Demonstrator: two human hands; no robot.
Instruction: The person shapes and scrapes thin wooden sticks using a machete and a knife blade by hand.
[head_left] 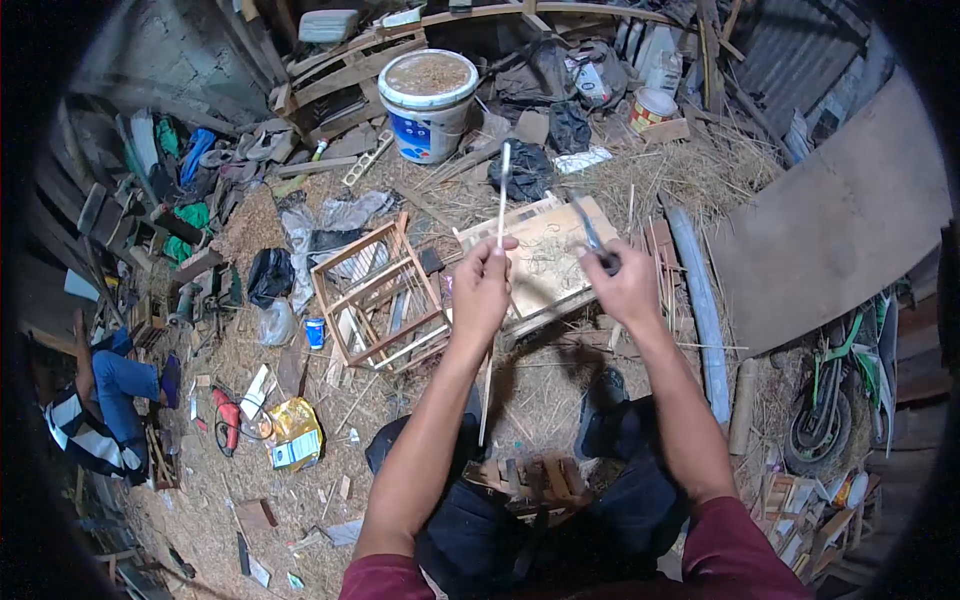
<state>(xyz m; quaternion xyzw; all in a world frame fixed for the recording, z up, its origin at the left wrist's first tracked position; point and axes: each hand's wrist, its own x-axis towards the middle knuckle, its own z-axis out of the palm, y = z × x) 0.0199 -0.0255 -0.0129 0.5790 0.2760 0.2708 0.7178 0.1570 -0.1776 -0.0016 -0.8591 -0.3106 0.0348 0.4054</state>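
Observation:
My left hand (482,288) is closed round a thin pale stick (503,195), which stands nearly upright and runs down below the hand. My right hand (622,280) grips the dark handle of a knife (586,222), its blade pointing up and left and partly blurred. Beneath and between the hands lies a light wooden board (550,250) with curled shavings on it. Left of my left hand stands a small wooden frame (375,295) with thin bars.
A white and blue bucket (427,105) stands at the back. A person (110,400) sits at far left, near a red power tool (228,420) and a yellow bag (295,432). A large sheet (840,210) leans at right above a bicycle wheel (820,430).

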